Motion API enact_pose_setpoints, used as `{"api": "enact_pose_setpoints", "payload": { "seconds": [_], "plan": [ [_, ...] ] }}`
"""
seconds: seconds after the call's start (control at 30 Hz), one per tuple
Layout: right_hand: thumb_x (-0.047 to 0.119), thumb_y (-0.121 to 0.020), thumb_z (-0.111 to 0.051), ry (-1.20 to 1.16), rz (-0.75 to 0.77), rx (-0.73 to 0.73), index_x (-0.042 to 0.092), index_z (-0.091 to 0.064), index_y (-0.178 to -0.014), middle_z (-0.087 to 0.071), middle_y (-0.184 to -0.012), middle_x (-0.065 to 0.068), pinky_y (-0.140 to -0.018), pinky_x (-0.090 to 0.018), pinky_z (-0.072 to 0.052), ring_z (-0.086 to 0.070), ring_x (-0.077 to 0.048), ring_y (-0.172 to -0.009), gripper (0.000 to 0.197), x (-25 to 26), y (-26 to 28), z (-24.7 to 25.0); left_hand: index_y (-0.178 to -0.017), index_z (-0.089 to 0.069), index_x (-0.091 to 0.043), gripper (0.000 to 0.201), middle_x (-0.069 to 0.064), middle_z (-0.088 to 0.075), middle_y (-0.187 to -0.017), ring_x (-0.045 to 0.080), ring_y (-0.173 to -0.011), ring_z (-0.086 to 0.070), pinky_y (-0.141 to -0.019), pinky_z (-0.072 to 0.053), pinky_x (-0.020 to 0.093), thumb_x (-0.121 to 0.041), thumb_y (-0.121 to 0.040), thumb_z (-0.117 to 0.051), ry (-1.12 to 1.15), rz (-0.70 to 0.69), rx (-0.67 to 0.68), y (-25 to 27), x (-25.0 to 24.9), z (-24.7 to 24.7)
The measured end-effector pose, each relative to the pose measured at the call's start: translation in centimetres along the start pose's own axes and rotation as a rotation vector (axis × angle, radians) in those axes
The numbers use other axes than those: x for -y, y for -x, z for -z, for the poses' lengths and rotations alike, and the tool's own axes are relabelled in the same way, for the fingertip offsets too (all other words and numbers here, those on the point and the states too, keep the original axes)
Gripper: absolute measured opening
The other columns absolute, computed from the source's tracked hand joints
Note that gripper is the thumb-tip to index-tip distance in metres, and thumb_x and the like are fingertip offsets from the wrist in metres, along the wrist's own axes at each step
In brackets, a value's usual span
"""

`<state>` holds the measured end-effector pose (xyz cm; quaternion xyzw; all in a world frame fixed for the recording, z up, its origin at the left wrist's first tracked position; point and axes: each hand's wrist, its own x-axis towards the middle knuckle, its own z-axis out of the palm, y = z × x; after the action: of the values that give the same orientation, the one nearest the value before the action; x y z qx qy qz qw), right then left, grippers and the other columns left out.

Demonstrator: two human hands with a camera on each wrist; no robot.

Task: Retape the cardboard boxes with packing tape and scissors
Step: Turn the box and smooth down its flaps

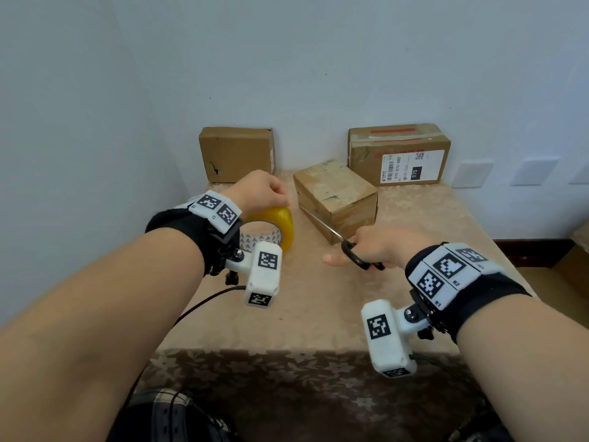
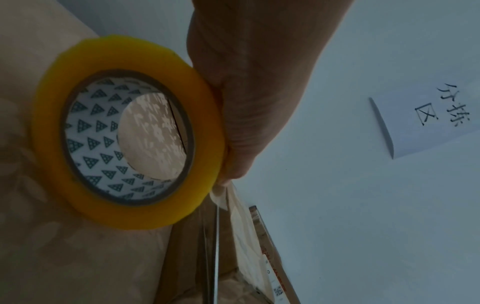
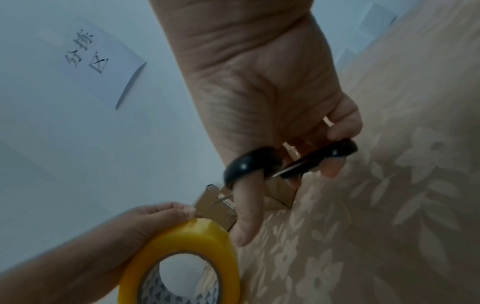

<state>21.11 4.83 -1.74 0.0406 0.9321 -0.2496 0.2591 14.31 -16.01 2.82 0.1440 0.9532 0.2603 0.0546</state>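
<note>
My left hand (image 1: 264,193) grips the top of a yellow packing tape roll (image 1: 280,226) that stands on edge on the table. The roll (image 2: 124,131) shows a white core printed with dark triangles. My right hand (image 1: 376,247) holds black-handled scissors (image 1: 357,255), thumb through one loop. Their blades (image 1: 322,223) point up-left along the near left edge of the small cardboard box (image 1: 338,196) in the middle. In the right wrist view the scissors (image 3: 285,162) sit above the tape roll (image 3: 187,257) and my left hand (image 3: 161,216).
Two more cardboard boxes stand against the back wall: a plain one (image 1: 237,153) at left and a labelled one (image 1: 398,153) at right. The table (image 1: 318,314) has a beige flowered cloth. A paper sign (image 2: 436,115) hangs on the wall.
</note>
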Motion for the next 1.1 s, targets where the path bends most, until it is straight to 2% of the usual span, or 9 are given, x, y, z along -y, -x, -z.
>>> {"api": "enact_pose_setpoints", "payload": {
  "seconds": [0.3, 0.47, 0.57, 0.63, 0.7, 0.83, 0.93, 1.03, 1.1],
  "plan": [
    [0.055, -0.083, -0.065, 0.391, -0.11, 0.007, 0.008, -0.052, -0.07, -0.054, -0.07, -0.005, -0.068, -0.033, -0.048, -0.053, -0.023, -0.065, 0.05, 1.4, 0.5, -0.8, -0.092, -0.07, -0.009, 0.013, -0.01, -0.057, -0.077, 0.003, -0.07, -0.05, -0.06, -0.04, 0.018, -0.018, -0.089, -0.062, -0.079, -0.095, 0.015, 0.6, -0.7, -0.1],
    [0.04, -0.087, -0.066, 0.493, 0.047, -0.092, 0.005, -0.058, -0.104, -0.061, -0.099, -0.01, -0.079, -0.034, -0.05, -0.06, -0.028, -0.091, 0.04, 1.8, 1.0, -1.1, -0.093, -0.068, -0.004, 0.015, -0.008, -0.055, -0.074, 0.004, -0.066, -0.048, -0.056, -0.037, 0.017, -0.015, -0.09, -0.059, -0.056, -0.094, -0.015, 0.7, -0.4, -0.2],
    [0.031, -0.085, -0.068, 0.481, 0.112, -0.148, 0.007, -0.059, -0.107, -0.062, -0.104, -0.009, -0.08, -0.035, -0.052, -0.062, -0.029, -0.1, 0.034, 2.4, 1.0, -0.2, -0.093, -0.066, 0.0, 0.017, -0.002, -0.055, -0.072, 0.007, -0.062, -0.046, -0.053, -0.037, 0.016, -0.015, -0.09, -0.058, -0.034, -0.079, -0.062, 1.2, 0.2, -0.1],
    [0.021, -0.091, -0.056, 0.371, 0.227, -0.324, 0.009, -0.064, -0.089, -0.064, -0.088, -0.008, -0.07, -0.032, -0.052, -0.065, -0.029, -0.09, 0.014, 2.5, 0.5, 0.4, -0.092, -0.067, -0.003, 0.017, 0.002, -0.062, -0.081, 0.008, -0.065, -0.049, -0.056, -0.039, 0.019, -0.018, -0.09, -0.059, -0.022, -0.07, -0.111, 1.5, 0.7, -0.1],
    [0.024, -0.098, -0.043, 0.191, 0.364, -0.572, 0.01, -0.063, -0.085, -0.064, -0.079, -0.006, -0.063, -0.032, -0.048, -0.063, -0.027, -0.077, 0.027, 2.6, -0.1, 0.6, -0.089, -0.068, -0.008, 0.014, 0.001, -0.065, -0.086, 0.006, -0.067, -0.051, -0.055, -0.038, 0.019, -0.019, -0.09, -0.059, 0.004, -0.065, -0.164, 1.8, 1.0, -0.2],
    [0.033, -0.102, -0.035, 0.398, 0.474, -0.848, 0.014, -0.064, -0.115, -0.062, -0.11, -0.006, -0.082, -0.037, -0.043, -0.057, -0.025, -0.099, 0.037, 2.4, -3.1, -0.6, -0.084, -0.065, -0.017, 0.01, -0.009, -0.06, -0.081, 0.002, -0.064, -0.049, -0.054, -0.034, 0.022, -0.022, -0.09, -0.059, 0.03, -0.047, -0.245, 2.2, 1.5, -0.7],
    [0.037, -0.098, -0.047, 0.359, 0.454, -1.085, 0.014, -0.068, -0.106, -0.057, -0.102, -0.007, -0.085, -0.041, -0.037, -0.053, -0.026, -0.096, 0.033, 2.9, -4.9, -0.9, -0.084, -0.063, -0.022, 0.008, -0.013, -0.057, -0.082, 0.003, -0.065, -0.048, -0.055, -0.035, 0.022, -0.024, -0.091, -0.059, 0.033, -0.038, -0.264, 2.3, 1.8, -0.7],
    [0.053, -0.098, -0.033, 0.319, 0.325, -0.867, 0.02, -0.044, -0.142, -0.037, -0.148, -0.014, -0.115, -0.049, -0.013, -0.027, -0.029, -0.14, 0.056, 3.9, -6.5, -0.5, -0.087, -0.065, -0.019, 0.008, -0.008, -0.06, -0.085, 0.005, -0.068, -0.05, -0.056, -0.037, 0.021, -0.023, -0.091, -0.059, 0.058, -0.039, -0.252, 1.9, 2.0, -0.5],
    [0.068, -0.093, -0.023, 0.356, 0.233, -0.703, 0.031, -0.015, -0.153, -0.007, -0.162, -0.009, -0.114, -0.059, 0.006, 0.003, -0.033, -0.148, 0.071, 4.3, -7.7, -0.4, -0.089, -0.067, -0.016, 0.01, -0.003, -0.064, -0.091, 0.01, -0.078, -0.056, -0.062, -0.043, 0.019, -0.022, -0.091, -0.059, 0.071, -0.044, -0.256, 1.6, 2.1, -0.3]
  ]
}}
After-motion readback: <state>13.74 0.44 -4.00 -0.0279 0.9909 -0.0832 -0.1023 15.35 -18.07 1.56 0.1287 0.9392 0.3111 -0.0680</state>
